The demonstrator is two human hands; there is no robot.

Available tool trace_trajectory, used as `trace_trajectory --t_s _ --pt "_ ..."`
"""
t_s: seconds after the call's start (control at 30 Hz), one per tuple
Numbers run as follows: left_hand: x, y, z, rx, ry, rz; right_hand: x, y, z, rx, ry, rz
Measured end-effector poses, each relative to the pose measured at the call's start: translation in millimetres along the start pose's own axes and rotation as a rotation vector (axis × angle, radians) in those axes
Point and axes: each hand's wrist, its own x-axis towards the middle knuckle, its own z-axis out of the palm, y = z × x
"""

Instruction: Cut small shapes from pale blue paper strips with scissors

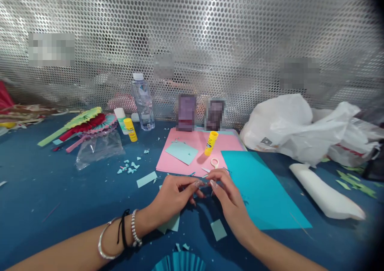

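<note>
Curling narrowly near each other, left hand (176, 194), right hand (229, 197), any hold unclear

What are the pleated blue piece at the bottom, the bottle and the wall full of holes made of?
The pleated blue piece: probably matte paper, judging by its crisp folds.
The bottle: likely glossy plastic, being clear with shiny highlights and a white cap.
The wall: seemingly metal, silvery with bright reflections, though a metallic coating is possible.
</note>
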Motion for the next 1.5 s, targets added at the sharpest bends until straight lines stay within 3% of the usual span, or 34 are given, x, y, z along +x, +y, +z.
trace_trajectory --t_s 0.23,0.87,1.5 --pt "5.0 -3.9 -1.1 -0.037 0.033 -0.034 5.4 1.8 -6.8 -0.094 0.041 -0.076" --pt "7.1 -10.2 -3.0 -0.026 -0.006 -0.008 1.0 0.1 -1.6 -0.420 -0.044 -0.246" --pt "7.6 -6.7 -2.8 0.029 -0.026 -0.023 2.7 4.8 -1.2 -0.432 -0.044 -0.227"
